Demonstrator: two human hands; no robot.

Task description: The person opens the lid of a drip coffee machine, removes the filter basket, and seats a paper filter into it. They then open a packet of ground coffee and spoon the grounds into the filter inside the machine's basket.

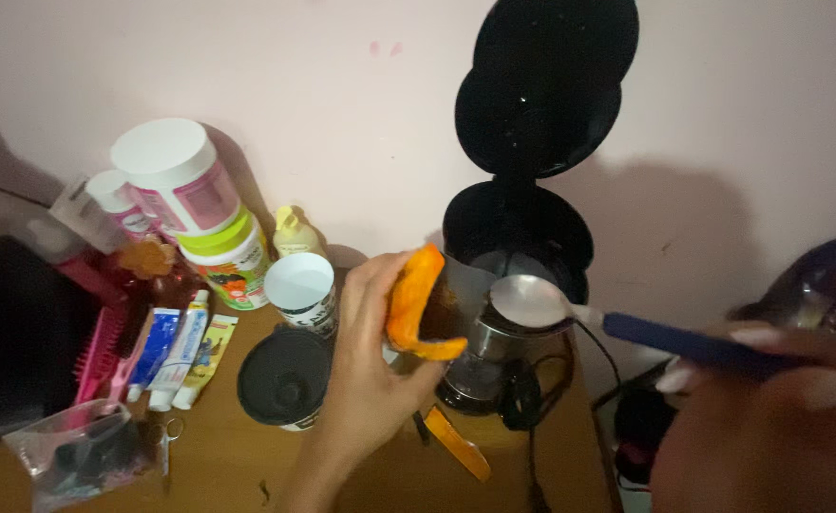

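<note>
**Operator:** Two hands are in my view, both closed on items. Largest first: the wooden table [237, 456] runs along the pale wall, and the black coffee maker [518, 285] stands on it at centre, lid [543, 81] tipped fully up and back, chamber open.

**Checker:** State of my left hand?

**Operator:** My left hand [370, 366] rises from the lower edge and grips an orange packet [416, 304]. Thumb and fingers are clamped round it. The packet is held tilted, just beside the open chamber on its left.

**Checker:** And the right?

**Operator:** My right hand [769, 418] sits at the lower right, blurred, fingers wrapped round the blue handle of a spoon [570, 309]. The metal bowl of the spoon is over the chamber's front rim. I cannot tell whether the bowl carries anything.

**Checker:** Other items, descending size?

**Operator:** A stack of white-lidded jars [185, 190] stands at the left against the wall, the upper one leaning. A black-lidded tub [285, 375] stands near my left wrist, and a white-lidded jar [302, 285] just behind it. A clear bag [76, 461] with dark contents lies at the lower left. A pink hairbrush [100, 351] lies beside three small tubes [180, 347], laid parallel. Small scissors [169, 439] lie beside the bag. One orange strip [458, 445] lies on the table in front of the machine's base.
</note>
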